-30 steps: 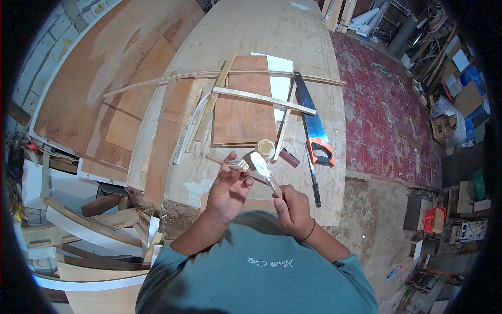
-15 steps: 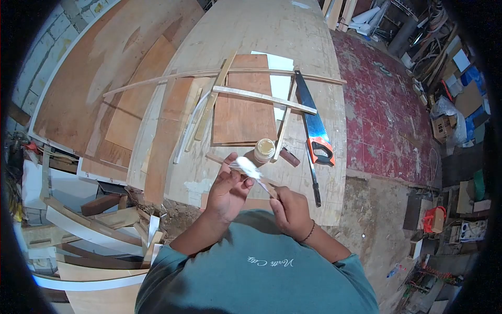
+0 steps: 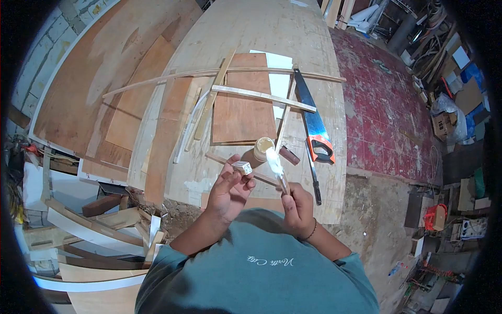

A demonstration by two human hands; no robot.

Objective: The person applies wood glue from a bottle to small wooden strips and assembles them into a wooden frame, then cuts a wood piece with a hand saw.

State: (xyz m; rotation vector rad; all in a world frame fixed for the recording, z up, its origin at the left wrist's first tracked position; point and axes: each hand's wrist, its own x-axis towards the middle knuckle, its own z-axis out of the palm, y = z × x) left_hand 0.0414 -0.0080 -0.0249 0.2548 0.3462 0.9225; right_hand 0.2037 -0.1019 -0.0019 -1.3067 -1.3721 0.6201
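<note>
My left hand [image 3: 227, 189] holds a small pale block [image 3: 243, 167] with whitish faces between thumb and fingers. In my right hand [image 3: 299, 209] is a brush [image 3: 283, 183], gripped by its handle, its tip covered in thick white paste [image 3: 273, 161]. The pasty tip is apart from the block and overlaps the lower right side of an open jar [image 3: 263, 147] in view; whether they touch cannot be told. A thin wood strip [image 3: 262, 178] lies on the table behind my hands.
On the plywood table [image 3: 240, 31] lie a brown board [image 3: 244, 115], a white sheet [image 3: 280, 63], crossed wood strips [image 3: 264, 98], a handsaw [image 3: 312, 120] and a dark reddish block [image 3: 289, 155]. Curved wooden pieces [image 3: 94, 230] are at the lower left.
My right hand has moved slightly right, taking the pasty brush tip away from the block and up beside the jar. The block's end face now shows in my left hand.
</note>
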